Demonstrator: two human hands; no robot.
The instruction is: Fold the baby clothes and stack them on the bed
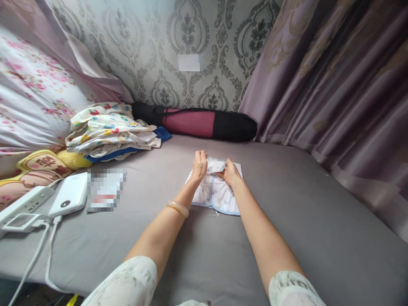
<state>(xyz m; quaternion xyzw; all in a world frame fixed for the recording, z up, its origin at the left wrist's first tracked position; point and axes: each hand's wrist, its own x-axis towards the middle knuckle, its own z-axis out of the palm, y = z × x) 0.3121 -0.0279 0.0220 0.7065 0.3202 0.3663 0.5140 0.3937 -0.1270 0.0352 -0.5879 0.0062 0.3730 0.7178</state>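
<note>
A small white garment with light blue trim (225, 195) lies on the grey bed sheet (210, 263), straight ahead. My left hand (199, 165) has its fingers closed on the upper left part of the cloth. On the other side, my right hand (230, 172) pinches the upper right edge. Between both hands the top band of the garment is raised and folded over. The lower part rests flat, with a thin white string by its bottom edge. Some of my right fingertips are hidden by the fabric.
At the left are a power strip (27, 206), a white power bank (70, 193) with cables, a blurred packet (106, 190) and a yellow cushion (41, 168). Folded patterned cloth (110, 129) and a black and maroon bag (194, 123) lie at the back. Curtains (306, 80) hang right.
</note>
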